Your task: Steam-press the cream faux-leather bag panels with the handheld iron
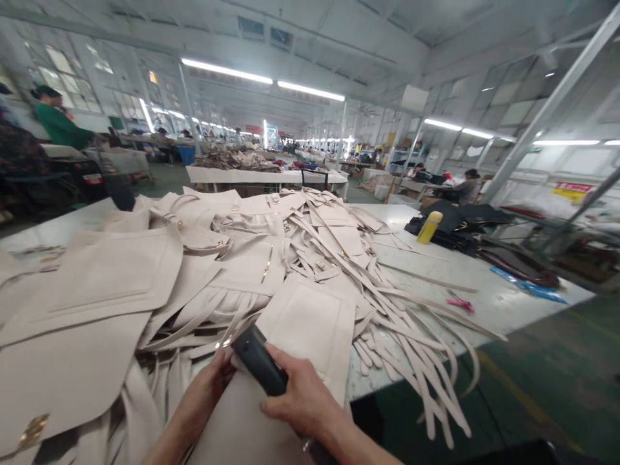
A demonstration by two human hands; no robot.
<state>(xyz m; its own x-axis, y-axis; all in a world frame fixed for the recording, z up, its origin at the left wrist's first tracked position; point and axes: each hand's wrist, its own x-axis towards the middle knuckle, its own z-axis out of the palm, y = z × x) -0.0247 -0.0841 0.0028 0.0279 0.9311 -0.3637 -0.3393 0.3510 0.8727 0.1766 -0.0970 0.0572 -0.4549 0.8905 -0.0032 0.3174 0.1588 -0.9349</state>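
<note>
My right hand (303, 397) is closed round a dark, bar-shaped hand tool (256, 363) whose tip points up and left toward a metal fitting on a strap. My left hand (213, 384) lies under the tool's tip, against a cream leather panel (310, 329), with its fingers mostly hidden. Both hands are at the near edge of a big heap of cream leather pieces and straps (232, 258) that covers the white table (494, 297).
A yellow bottle (429, 227) and dark leather pieces (460, 223) lie at the table's far right, a small pink tool (461, 303) nearer. Straps hang over the table's right edge above a green floor. Other people work at distant tables; one in green stands far left.
</note>
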